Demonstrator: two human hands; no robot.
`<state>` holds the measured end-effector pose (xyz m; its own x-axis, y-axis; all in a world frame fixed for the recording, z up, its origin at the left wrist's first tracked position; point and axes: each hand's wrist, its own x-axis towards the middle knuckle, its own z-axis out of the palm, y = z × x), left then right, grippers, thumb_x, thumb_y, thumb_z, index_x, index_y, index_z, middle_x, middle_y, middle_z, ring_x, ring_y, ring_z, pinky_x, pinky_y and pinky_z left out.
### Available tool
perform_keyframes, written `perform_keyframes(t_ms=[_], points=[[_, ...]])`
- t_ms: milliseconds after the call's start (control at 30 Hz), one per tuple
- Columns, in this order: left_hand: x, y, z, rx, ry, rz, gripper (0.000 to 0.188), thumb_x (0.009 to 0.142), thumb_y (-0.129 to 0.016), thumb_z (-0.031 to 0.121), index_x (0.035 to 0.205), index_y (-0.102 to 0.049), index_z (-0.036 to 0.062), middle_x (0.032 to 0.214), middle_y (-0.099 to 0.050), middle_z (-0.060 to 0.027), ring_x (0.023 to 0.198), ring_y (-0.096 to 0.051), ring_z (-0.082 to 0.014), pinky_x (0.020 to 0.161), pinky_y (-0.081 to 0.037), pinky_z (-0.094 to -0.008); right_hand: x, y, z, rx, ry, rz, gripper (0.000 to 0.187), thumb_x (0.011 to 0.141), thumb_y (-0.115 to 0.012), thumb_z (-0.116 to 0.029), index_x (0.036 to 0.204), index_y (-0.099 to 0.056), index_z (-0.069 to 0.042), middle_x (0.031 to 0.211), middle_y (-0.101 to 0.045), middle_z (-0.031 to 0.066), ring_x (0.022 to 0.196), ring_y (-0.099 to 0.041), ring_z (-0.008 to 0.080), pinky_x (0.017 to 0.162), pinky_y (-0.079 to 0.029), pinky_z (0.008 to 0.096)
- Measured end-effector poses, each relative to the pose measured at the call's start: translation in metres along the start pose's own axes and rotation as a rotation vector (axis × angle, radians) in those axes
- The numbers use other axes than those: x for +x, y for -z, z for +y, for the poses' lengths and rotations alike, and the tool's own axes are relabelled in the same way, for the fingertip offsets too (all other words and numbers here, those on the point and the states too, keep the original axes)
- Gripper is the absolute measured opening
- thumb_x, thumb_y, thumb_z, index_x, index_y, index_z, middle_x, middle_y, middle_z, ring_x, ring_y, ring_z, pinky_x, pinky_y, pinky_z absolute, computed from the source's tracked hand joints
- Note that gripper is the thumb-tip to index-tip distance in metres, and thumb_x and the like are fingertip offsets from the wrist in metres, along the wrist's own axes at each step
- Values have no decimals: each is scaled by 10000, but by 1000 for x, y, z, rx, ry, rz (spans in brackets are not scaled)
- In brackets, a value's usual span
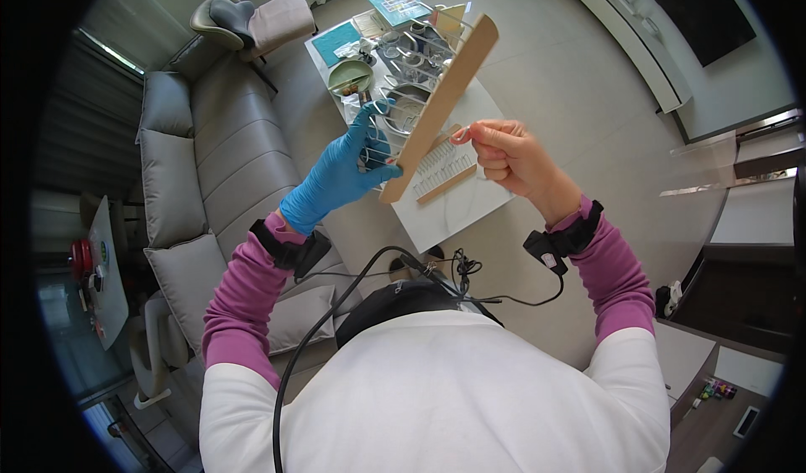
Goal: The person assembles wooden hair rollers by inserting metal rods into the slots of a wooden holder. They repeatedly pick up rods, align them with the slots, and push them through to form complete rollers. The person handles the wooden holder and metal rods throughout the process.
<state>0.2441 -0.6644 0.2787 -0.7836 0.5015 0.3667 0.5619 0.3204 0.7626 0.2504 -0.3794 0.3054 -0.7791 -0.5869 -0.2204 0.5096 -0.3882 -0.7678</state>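
My left hand (340,167), in a blue glove, grips the near end of a rack with a long pale wooden rail (445,104) and white wire loops. The rack is raised and tilted above the table, its wires running to the left of the rail. My right hand (512,156) is bare and closed in a pinch just right of the rail, apart from it. Whatever may lie between thumb and forefinger is too small to make out. Below, a second rack (447,179) with wooden rails and white wires lies on the white table (437,225).
A green bowl (350,76), clear glassware and a blue booklet (398,5) crowd the table's far part. A grey sofa (239,129) runs along the left, with an armchair (252,21) beyond. A black cable (306,330) hangs before my body.
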Motion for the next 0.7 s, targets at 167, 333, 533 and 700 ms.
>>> perform_keyframes(t_ms=[167,333,533,700], points=[[7,11,8,156,-19,-196,891,765,-760,126,1458,-204,58,819,-583,-81,642,-568,-161,629,-505,-301,1,22,24,177,-68,-112,299,992,-447,-188,1102,-589,51,582,-267,-85,437,-209,10,380,-169,177],[18,10,16,229,-4,-248,825,788,-728,145,1448,-238,72,771,-577,-108,599,-573,-222,607,-497,-335,4,41,36,133,1,-154,296,983,-471,-211,1087,-611,27,597,-284,-76,489,-258,26,444,-214,181],[26,7,19,323,-159,-233,835,779,-716,122,1459,-232,139,847,-588,-157,702,-595,-304,662,-500,-397,12,52,51,-94,84,-50,303,982,-474,-216,1120,-598,24,623,-294,-64,552,-267,51,522,-262,195],[30,7,19,278,49,-264,918,768,-745,141,1487,-174,155,883,-590,-135,697,-592,-262,674,-506,-377,13,55,56,10,61,-7,270,970,-501,-220,1054,-614,11,627,-294,-72,548,-251,47,512,-238,192]])
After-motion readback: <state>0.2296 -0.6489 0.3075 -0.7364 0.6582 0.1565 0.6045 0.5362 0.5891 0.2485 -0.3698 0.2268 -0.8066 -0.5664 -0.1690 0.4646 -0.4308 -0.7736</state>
